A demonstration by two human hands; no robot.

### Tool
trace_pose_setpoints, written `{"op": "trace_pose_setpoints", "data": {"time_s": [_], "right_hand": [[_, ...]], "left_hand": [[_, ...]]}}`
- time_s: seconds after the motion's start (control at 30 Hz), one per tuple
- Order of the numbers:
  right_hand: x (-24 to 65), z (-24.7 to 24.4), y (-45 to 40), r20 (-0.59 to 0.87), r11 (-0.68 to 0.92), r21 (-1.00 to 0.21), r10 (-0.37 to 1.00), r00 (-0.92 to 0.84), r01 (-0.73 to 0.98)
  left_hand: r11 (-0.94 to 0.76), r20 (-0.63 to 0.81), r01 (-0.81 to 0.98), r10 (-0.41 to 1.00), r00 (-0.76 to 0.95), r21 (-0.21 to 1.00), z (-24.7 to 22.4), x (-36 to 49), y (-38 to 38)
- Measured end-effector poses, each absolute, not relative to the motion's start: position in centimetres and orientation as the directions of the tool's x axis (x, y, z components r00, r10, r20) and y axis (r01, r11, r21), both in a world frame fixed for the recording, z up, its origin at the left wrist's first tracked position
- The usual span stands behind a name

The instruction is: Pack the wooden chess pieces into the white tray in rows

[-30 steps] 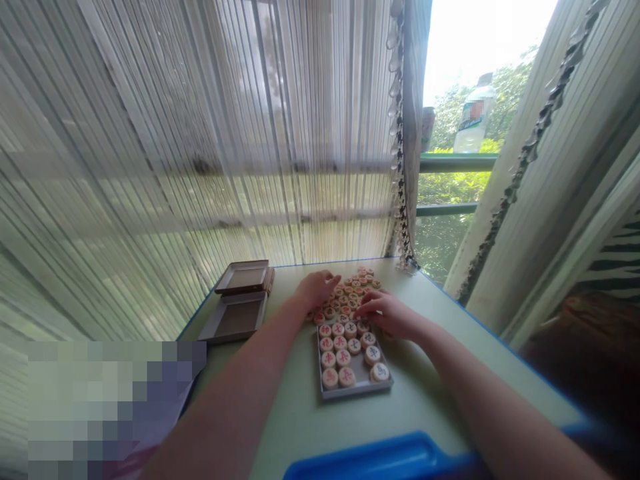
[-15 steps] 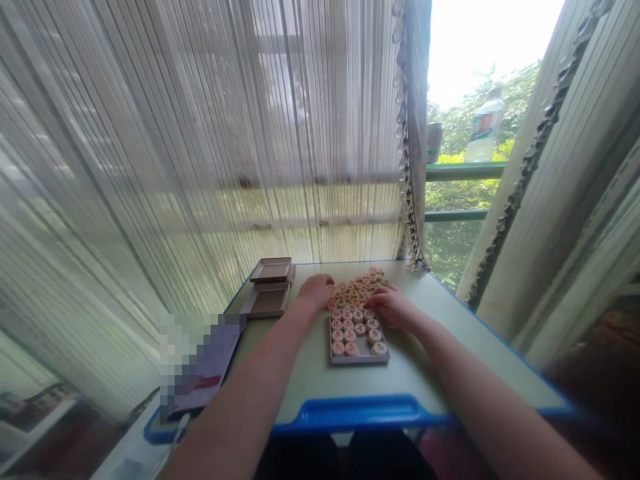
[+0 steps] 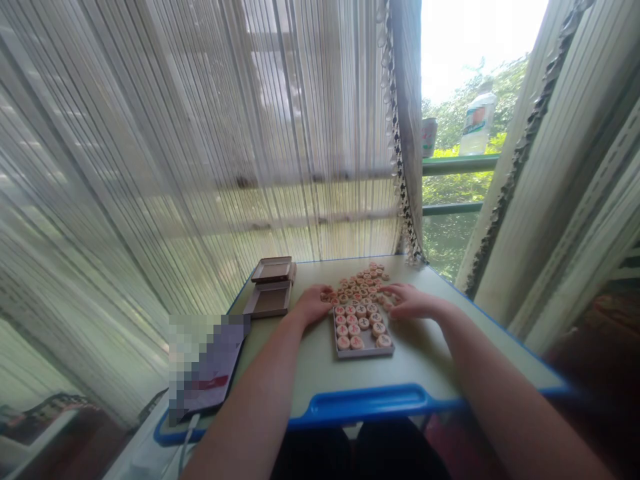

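A shallow open box [image 3: 373, 350] on the table holds round Chinese chess pieces with red or dark characters, in rows; there is a gap in the lower middle. Behind it, a loose pile of Chinese chess pieces [image 3: 361, 283] spreads over the tabletop. My left hand [image 3: 315, 303] is at the left edge of the pile, fingers apart and curved by a few pieces; whether it grips one is hard to make out. My right hand [image 3: 413, 302] is open at the pile's right side, fingers spread, with pieces by its fingertips and thumb.
Two more shallow box parts, a near tray [image 3: 269, 299] and a far one [image 3: 273, 268], lie at the back left. A tablet-like device [image 3: 215, 377] with a cable rests at the left edge. The table [image 3: 310, 360] has a blue rim. Curtains hang behind; a bottle [image 3: 477, 123] stands on the window rail.
My right hand has moved right, away from the box's back corner, and its fingers have spread. My left hand has lowered slightly beside the pile. The view has shifted slightly.
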State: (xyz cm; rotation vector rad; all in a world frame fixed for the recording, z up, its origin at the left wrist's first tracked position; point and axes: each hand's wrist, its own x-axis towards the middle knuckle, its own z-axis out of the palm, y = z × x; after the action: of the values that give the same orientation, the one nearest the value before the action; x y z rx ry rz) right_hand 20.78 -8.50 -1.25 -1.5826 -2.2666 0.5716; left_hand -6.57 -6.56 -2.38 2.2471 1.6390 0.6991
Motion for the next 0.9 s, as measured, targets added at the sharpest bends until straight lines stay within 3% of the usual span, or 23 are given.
{"op": "trace_pose_setpoints", "data": {"time_s": [0.2,0.43,0.57,0.8,0.9], "right_hand": [[21.4,-0.8,-8.8,-0.016,0.200,-0.492,0.971,-0.238,0.848],[21.7,-0.9,-8.8,-0.059,0.141,-0.466,0.980,-0.190,0.873],[21.0,-1.6,-8.0,0.014,0.217,-0.439,0.972,-0.235,0.872],[19.9,-2.3,-7.5,0.142,0.282,-0.458,0.959,-0.243,0.843],[19.7,-2.3,-7.7,0.177,0.304,-0.465,0.952,-0.250,0.831]], "left_hand": [[-0.280,0.185,0.786,0.960,0.212,0.551,-2.4,-6.9,-6.4],[-0.274,0.279,0.837,0.948,0.153,0.474,-2.8,-6.9,-5.9],[-0.308,0.294,0.845,0.937,0.189,0.438,-2.9,-6.7,-5.6],[-0.269,0.264,0.796,0.954,0.142,0.543,-3.0,-6.4,-5.6],[-0.271,0.293,0.811,0.947,0.129,0.519,-2.9,-6.4,-5.8]]}}
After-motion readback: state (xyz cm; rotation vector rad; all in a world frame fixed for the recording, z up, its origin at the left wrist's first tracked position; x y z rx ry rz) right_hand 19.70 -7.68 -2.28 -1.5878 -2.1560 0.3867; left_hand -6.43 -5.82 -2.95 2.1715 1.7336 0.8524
